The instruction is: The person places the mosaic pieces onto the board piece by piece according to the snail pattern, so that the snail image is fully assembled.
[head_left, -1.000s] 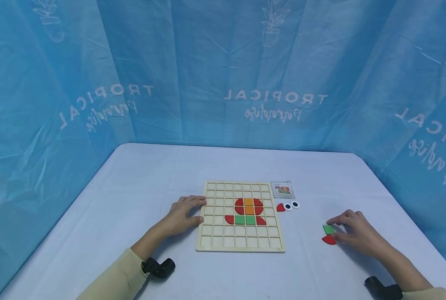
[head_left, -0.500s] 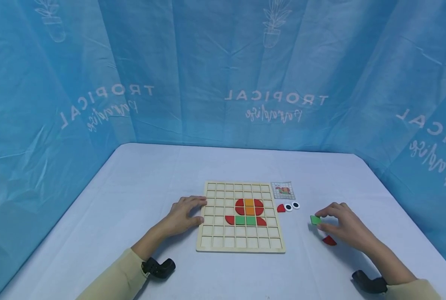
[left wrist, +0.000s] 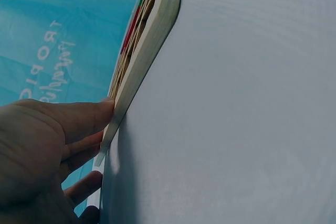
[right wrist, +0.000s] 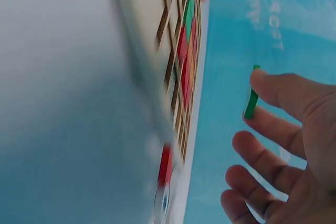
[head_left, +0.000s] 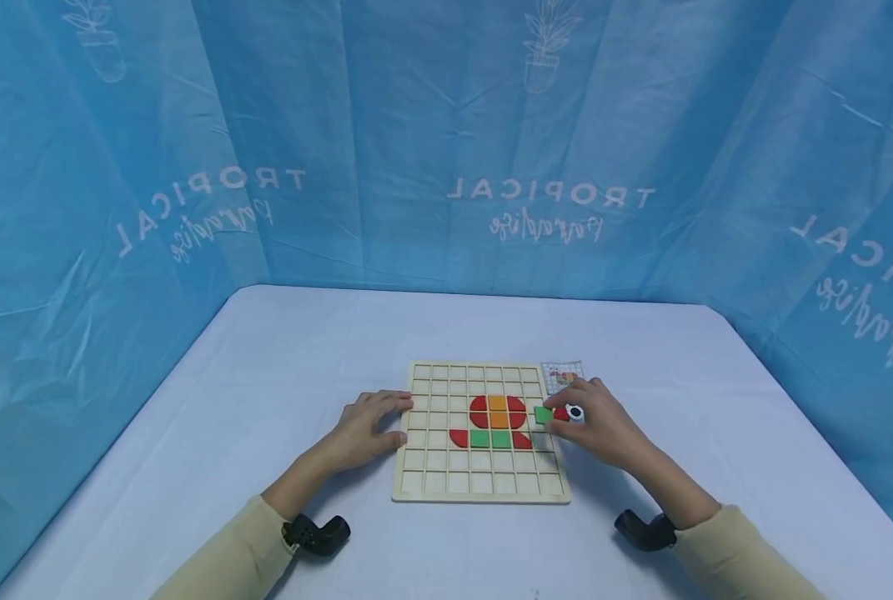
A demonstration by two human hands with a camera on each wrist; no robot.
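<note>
My right hand (head_left: 599, 421) pinches a green square tile (head_left: 543, 415) between thumb and index finger, over the right edge of the wooden grid board (head_left: 438, 461). In the right wrist view the tile (right wrist: 252, 95) is seen edge-on, raised above the board, with the other fingers loosely bent. My left hand (head_left: 367, 429) rests against the board's left edge. In the left wrist view its straight thumb (left wrist: 86, 119) touches the board's side. Set in the grid are red rounded pieces (head_left: 479, 420), orange squares (head_left: 497, 420) and two green squares (head_left: 489, 438).
Beside the board's right edge lie a loose red piece (head_left: 562, 413) and an eye disc (head_left: 576, 413), partly covered by my right hand. A small printed pattern card (head_left: 560, 371) lies at the upper right corner. Blue curtains (head_left: 446, 150) surround the white table (head_left: 303, 342).
My right hand has lifted the green tile from the table at the right and carried it left to the board. The red piece it lay by is now hidden behind my arm. My left hand stays put.
</note>
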